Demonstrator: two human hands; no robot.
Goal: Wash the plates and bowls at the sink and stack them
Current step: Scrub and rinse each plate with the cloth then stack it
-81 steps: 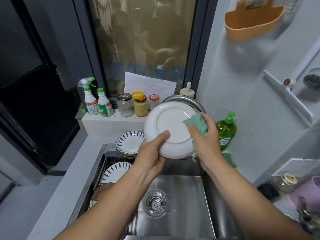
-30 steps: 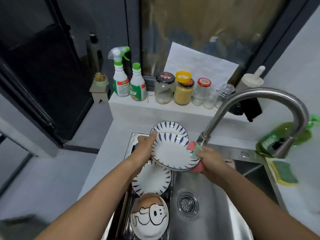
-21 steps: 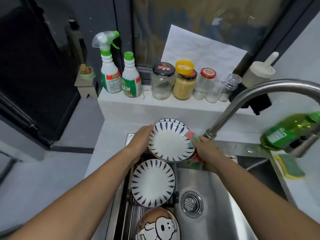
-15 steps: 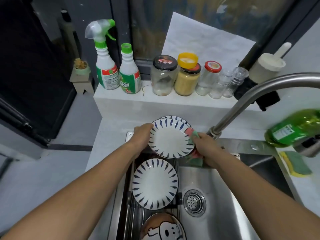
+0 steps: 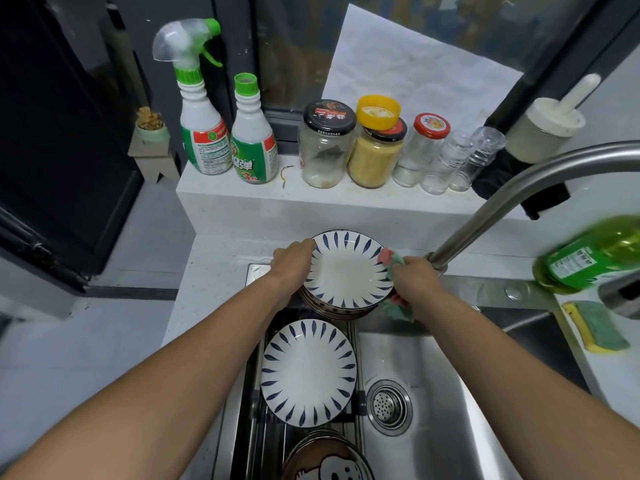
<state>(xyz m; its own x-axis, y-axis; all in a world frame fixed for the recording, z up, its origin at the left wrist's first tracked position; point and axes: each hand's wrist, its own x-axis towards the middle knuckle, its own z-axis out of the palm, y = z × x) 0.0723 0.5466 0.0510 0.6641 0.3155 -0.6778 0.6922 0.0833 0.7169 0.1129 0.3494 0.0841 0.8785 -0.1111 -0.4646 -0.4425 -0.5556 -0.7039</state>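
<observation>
A white plate with blue leaf marks (image 5: 348,271) lies on top of a stack of like plates (image 5: 332,311) at the sink's far left corner. My left hand (image 5: 292,263) grips its left rim. My right hand (image 5: 414,277) is at its right rim and holds a green and pink cloth (image 5: 394,306). A second blue-leaf plate (image 5: 308,372) lies flat on the rack (image 5: 252,410) nearer me. A bowl with a cartoon dog (image 5: 327,462) sits at the bottom edge.
The steel sink (image 5: 433,393) with its drain (image 5: 389,407) lies on the right. The tap (image 5: 512,202) arches over from the back. A green soap bottle (image 5: 595,254) and a sponge (image 5: 595,327) are at the right. Spray bottles (image 5: 204,133) and jars (image 5: 375,150) line the ledge.
Both hands carried the blue-leaf plate back and down onto the stack at the far corner. Earlier I was wiping the back of a plate held up over the sink.
</observation>
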